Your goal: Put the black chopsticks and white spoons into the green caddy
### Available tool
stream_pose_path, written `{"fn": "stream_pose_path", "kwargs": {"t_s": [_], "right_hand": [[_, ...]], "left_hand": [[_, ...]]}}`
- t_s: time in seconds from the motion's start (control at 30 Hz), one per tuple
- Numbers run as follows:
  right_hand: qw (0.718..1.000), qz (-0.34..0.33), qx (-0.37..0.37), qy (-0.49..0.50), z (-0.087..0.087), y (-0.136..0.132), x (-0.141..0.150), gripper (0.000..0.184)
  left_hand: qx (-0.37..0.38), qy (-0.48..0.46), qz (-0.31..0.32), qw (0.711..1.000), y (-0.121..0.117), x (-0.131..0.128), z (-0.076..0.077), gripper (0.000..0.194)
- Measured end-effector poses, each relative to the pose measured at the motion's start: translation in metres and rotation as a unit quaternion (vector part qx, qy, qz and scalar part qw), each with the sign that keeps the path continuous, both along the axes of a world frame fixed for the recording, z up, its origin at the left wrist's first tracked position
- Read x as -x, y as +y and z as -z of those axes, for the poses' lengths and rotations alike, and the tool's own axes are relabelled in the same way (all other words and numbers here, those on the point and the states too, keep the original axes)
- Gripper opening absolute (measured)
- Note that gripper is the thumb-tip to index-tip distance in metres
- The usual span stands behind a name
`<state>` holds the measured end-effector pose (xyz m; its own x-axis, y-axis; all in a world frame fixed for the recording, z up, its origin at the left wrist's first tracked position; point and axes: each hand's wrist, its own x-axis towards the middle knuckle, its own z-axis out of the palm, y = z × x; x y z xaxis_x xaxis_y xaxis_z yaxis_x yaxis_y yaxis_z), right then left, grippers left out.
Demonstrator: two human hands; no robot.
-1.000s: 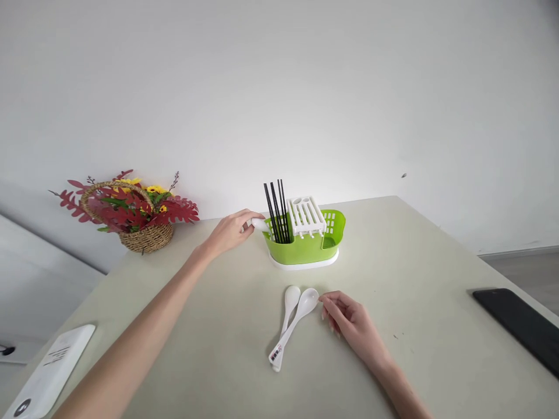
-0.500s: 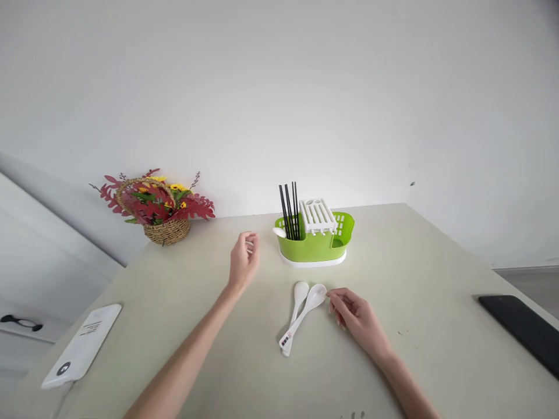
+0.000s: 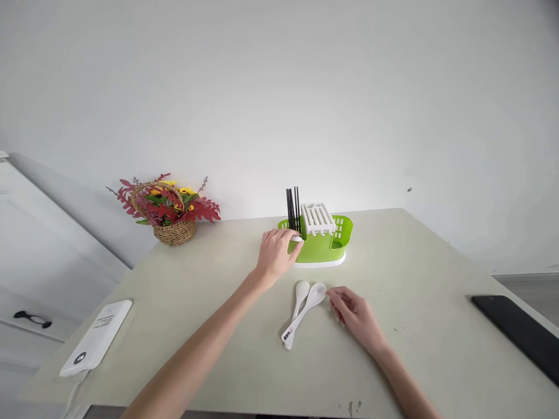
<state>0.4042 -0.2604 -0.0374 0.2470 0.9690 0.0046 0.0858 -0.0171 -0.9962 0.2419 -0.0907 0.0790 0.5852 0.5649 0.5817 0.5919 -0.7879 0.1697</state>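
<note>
My left hand (image 3: pixel 278 251) reaches to the near left side of a green cutlery holder (image 3: pixel 318 250). Its thumb and fingers close around the end of a white spoon (image 3: pixel 296 238) that sits in the holder's left compartment. Several black chopsticks (image 3: pixel 293 212) stand in that same compartment, just behind my fingers. Two white spoons lie crossed on the table: one face-up spoon (image 3: pixel 311 304) rests over a second spoon (image 3: pixel 301 289). My right hand (image 3: pixel 356 317) rests on the table with curled fingers, thumb and index fingertip pinched at the rim of the upper spoon's bowl.
A wicker basket of red and yellow artificial flowers (image 3: pixel 174 233) stands at the back left by the wall. At the left edge lies a white rectangular device (image 3: pixel 96 337) with a cable. A black phone (image 3: pixel 517 331) lies at the right. White slatted rack (image 3: pixel 318 218) tops the holder.
My left hand has moved right from beside the holder onto the spoon in its left compartment. The right hand and crossed spoons stay put. The camera view has shifted slightly.
</note>
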Motion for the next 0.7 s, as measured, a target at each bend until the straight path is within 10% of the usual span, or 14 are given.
{"fn": "stream_pose_path", "kwargs": {"t_s": [0.7], "right_hand": [[1.0,-0.003,-0.011,0.012,0.002,0.002,-0.001,0.055]], "left_hand": [[-0.032,0.012,0.052,0.998,0.05,0.025,-0.007,0.022]]}}
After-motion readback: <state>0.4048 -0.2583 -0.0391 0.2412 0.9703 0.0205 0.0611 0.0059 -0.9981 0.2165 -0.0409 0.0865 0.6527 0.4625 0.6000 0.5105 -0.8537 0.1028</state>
